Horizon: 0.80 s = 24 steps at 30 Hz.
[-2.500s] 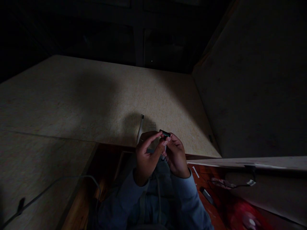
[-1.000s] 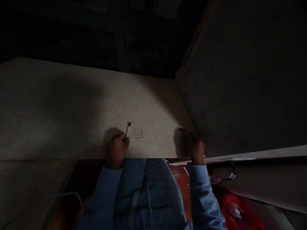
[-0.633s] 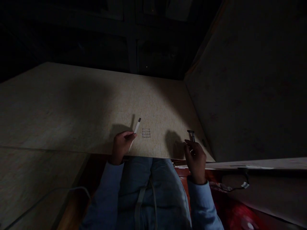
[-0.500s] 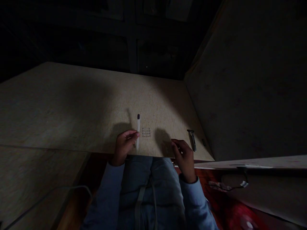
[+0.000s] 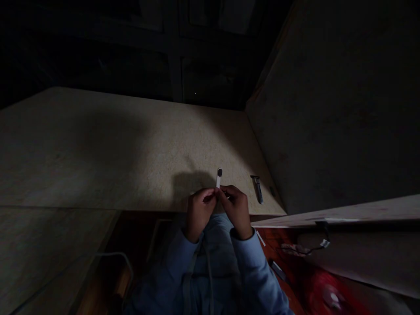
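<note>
A white toothbrush (image 5: pixel 218 180) with a dark bristle head stands up from between my hands, its head pointing away from me. My left hand (image 5: pixel 201 208) pinches it from the left. From the other side, the thumb and fingers of my right hand (image 5: pixel 236 208) close on it too. The lower handle is hidden behind my fingers. Both hands are just above the table's front edge, touching or nearly touching each other.
A razor (image 5: pixel 258 189) lies to the right on the pale table (image 5: pixel 157 144), beside a small dark object (image 5: pixel 272 191) near the wall panel (image 5: pixel 328 131). Below right are a cable (image 5: pixel 311 250) and a red blurred item (image 5: pixel 334 288).
My left hand has carried the toothbrush to the right, and my right hand has come left to meet it. A small clear gridded object on the table can no longer be made out.
</note>
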### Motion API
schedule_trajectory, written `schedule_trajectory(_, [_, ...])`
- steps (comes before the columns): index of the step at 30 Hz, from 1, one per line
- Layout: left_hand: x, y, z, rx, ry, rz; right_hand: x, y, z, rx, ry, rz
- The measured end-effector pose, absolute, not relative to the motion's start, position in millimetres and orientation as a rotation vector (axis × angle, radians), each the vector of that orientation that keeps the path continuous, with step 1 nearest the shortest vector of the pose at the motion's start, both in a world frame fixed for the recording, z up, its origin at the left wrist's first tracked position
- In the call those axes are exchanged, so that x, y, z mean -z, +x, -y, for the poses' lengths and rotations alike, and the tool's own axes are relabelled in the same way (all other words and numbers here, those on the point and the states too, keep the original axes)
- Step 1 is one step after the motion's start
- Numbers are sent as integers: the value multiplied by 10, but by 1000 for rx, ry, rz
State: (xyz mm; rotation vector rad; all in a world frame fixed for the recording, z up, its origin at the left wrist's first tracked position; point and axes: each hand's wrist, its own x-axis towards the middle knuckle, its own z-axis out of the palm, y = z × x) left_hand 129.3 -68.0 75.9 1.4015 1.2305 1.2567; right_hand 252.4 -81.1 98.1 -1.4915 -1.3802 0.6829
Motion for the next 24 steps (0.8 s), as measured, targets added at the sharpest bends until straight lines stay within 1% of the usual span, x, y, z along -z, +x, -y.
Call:
schedule_trajectory(4, [-750,1405,733,-1189,1440,-1160,-1022,2683,888,-580,-1591,1459])
schedule_trajectory(9, [-723,1431,784,-1125,1495,-1115,-950,3032,855,-410,-1794,1520])
schedule_trajectory(14, [-621,1371,764,-1117,1557,-1134,-939,3398,677,-327,-2383,1712])
schedule_trajectory(16, [-582,1362,756,-1113,1569,-1140,-965,3453,599,-334,-2514,1712])
schedule_trajectory(24, [-543,1342,774,-1046,1616,-1132,-957,3414,390,-329,-2620,1715])
